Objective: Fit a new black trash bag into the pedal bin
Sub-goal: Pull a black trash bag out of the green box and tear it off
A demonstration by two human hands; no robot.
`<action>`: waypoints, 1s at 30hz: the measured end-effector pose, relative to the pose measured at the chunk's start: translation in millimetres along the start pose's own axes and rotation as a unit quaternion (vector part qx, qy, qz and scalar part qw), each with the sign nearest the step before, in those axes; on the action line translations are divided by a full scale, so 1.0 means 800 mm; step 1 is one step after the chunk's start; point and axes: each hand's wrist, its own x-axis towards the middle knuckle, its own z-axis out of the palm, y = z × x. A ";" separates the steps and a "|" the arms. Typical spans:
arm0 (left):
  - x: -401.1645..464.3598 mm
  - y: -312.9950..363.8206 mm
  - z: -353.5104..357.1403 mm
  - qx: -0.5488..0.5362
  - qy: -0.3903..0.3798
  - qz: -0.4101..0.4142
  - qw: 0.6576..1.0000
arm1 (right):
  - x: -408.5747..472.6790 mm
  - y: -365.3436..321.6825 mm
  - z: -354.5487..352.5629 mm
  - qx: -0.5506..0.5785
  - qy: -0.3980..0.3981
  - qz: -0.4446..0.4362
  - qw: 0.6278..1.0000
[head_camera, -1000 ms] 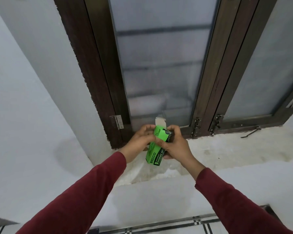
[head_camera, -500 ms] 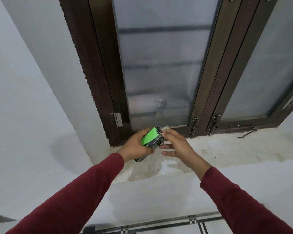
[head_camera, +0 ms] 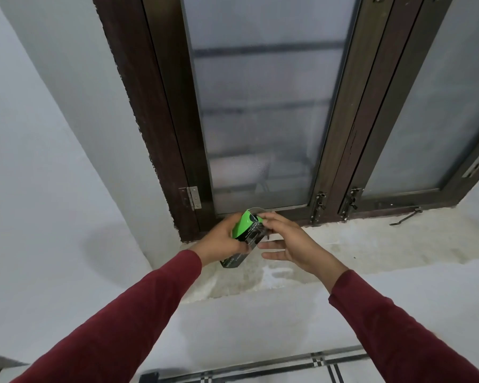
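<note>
Over the windowsill [head_camera: 371, 244], left hand [head_camera: 221, 241] grips box [head_camera: 245, 233].

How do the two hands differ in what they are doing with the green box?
The left hand wraps round the body of the green box and carries it; the right hand only pinches at its open top end. The left hand's fingers are curled, while the right hand's lower fingers stick out straight, off the box. Both wear dark red sleeves and work above the window sill.
</note>
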 end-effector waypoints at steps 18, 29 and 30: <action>0.001 0.061 -0.016 0.449 0.074 0.131 0.881 | 0.009 0.019 -0.011 0.264 0.067 0.101 0.957; -0.012 0.141 -0.028 0.569 0.112 0.176 0.795 | 0.020 0.039 -0.022 0.495 0.107 0.062 0.860; -0.012 0.134 -0.034 0.546 0.115 0.156 0.815 | 0.019 0.039 -0.026 0.482 0.125 0.071 0.864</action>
